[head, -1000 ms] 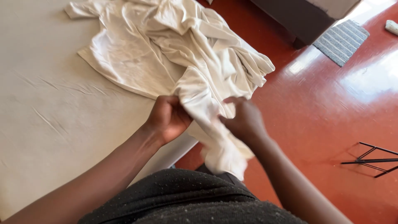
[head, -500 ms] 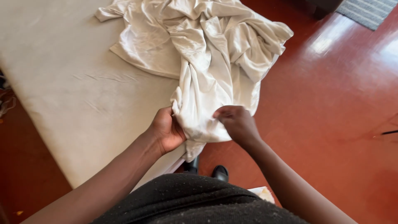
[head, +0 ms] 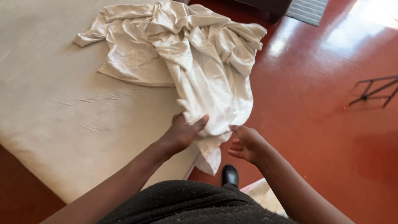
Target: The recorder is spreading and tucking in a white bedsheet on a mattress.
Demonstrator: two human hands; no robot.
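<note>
White, crumpled cloth (head: 195,62) lies heaped on the pale bed (head: 54,116), its lower end hanging over the edge above the red floor (head: 323,124). Her left hand (head: 182,132) grips that hanging end, fingers curled into the fabric; the right hand (head: 246,143) is half open, fingertips just touching the cloth's hem.

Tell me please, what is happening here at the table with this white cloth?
A person stands at the corner of a cream-covered table and handles a crumpled white garment. The left hand grips the lower end of the cloth at the table's edge. The right hand is open, with its fingertips at the hanging hem. Most of the garment lies bunched on the table, and one part hangs over the red floor.
</note>
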